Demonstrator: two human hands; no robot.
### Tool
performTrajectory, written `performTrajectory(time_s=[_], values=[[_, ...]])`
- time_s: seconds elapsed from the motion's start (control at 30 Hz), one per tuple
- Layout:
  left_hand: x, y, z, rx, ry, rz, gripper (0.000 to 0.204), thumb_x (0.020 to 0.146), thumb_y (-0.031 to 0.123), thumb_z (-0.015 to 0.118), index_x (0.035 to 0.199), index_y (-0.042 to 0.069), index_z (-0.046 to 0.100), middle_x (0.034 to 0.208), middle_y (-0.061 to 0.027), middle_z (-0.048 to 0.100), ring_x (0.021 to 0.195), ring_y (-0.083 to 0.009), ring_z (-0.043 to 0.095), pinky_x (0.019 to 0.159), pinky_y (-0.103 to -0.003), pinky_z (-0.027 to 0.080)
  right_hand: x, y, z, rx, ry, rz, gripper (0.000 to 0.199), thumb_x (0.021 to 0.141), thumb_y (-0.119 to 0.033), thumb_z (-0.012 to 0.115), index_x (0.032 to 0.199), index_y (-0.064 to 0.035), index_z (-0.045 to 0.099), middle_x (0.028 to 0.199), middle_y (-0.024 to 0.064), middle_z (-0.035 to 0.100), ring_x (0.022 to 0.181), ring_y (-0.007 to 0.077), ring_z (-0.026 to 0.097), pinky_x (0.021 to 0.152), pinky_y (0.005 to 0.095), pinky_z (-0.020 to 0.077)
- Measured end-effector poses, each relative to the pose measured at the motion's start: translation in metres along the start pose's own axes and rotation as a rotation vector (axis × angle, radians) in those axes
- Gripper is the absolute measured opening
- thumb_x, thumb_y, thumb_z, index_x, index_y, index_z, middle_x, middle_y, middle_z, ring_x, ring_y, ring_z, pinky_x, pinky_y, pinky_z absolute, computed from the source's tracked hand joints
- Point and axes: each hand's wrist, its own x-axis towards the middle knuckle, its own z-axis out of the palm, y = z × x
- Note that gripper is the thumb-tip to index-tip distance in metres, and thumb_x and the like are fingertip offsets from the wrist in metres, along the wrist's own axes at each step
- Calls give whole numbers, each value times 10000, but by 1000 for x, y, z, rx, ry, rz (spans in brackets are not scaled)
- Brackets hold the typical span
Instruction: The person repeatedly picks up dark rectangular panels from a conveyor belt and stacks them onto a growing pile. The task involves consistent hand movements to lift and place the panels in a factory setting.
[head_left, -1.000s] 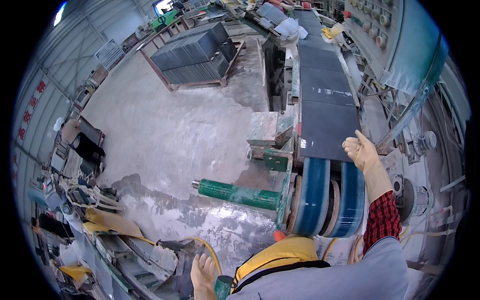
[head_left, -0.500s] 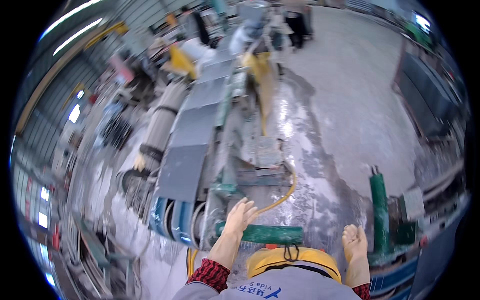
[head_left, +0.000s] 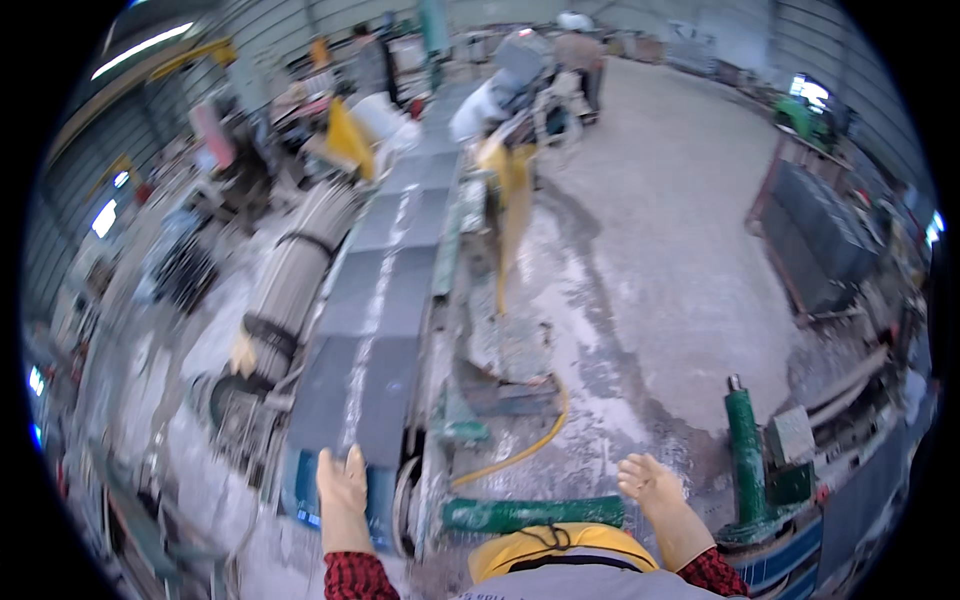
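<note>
A long conveyor line [head_left: 385, 300] carries dark grey stone slabs [head_left: 360, 390] away from me. My left hand [head_left: 343, 485] rests flat on the near end of the nearest slab, above the blue end roller [head_left: 385, 505]. My right hand [head_left: 650, 480] hangs free in the air to the right, fingers loosely curled, holding nothing, just above a green horizontal cylinder [head_left: 530, 513]. Red plaid sleeves cover both forearms. A yellow hard hat [head_left: 560, 545] hangs at my chest.
A yellow hose [head_left: 525, 445] lies on the wet concrete floor. A green upright post [head_left: 745, 450] stands at the right, beside a rack of dark slabs [head_left: 825, 240]. Machinery and rollers [head_left: 285, 290] crowd the left. A person [head_left: 575, 50] stands far ahead.
The view has swung round; the conveyor now lies left of centre. My left hand has come down onto the near slab, and my right hand has moved further right.
</note>
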Motion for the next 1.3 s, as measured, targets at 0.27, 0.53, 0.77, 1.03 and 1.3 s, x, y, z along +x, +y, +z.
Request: performTrajectory(time_s=[0.27, 0.53, 0.77, 1.03, 1.3], values=[[3, -3, 13, 588, 153, 138, 451, 1003, 331, 437, 1276, -22, 500, 1183, -138, 615, 1102, -255, 571, 957, -340, 445, -14, 14, -46, -2, 179, -74, 414, 980, -277, 530, 1237, 48, 538, 1116, 207, 658, 911, 297, 680, 800, 406, 565], [-76, 125, 115, 226, 141, 201, 508, 969, 364, 517, 1271, -43, 553, 1165, -170, 631, 1089, -257, 576, 904, -362, 478, -14, -6, -56, -113, 314, -123, 389, 955, -254, 567, 1220, 31, 575, 1121, 175, 678, 902, 259, 695, 778, 358, 574], [-89, 130, 152, 218, -91, 213, 525, 937, 348, 519, 1287, -44, 532, 1192, -172, 621, 1108, -268, 569, 934, -379, 463, 2, 6, -26, -53, 166, -115, 402, 960, -295, 569, 1213, 17, 581, 1136, 166, 672, 948, 241, 687, 818, 334, 566], [-135, 99, 195, 219, -278, 145, 549, 903, 331, 522, 1304, -45, 509, 1221, -174, 609, 1128, -280, 562, 964, -397, 447, -16, 9, -61, -82, 184, -133, 424, 966, -324, 551, 1210, 22, 589, 1159, 160, 668, 1001, 234, 673, 834, 308, 560], [-188, 56, 204, 144, -479, -70, 582, 865, 312, 525, 1323, -46, 484, 1254, -176, 597, 1150, -293, 554, 999, -417, 430, -4, 19, -33, -174, -256, -79, 512, 953, -379, 586, 1282, 13, 568, 1250, 215, 616, 1091, 309, 630, 946, 354, 514]])
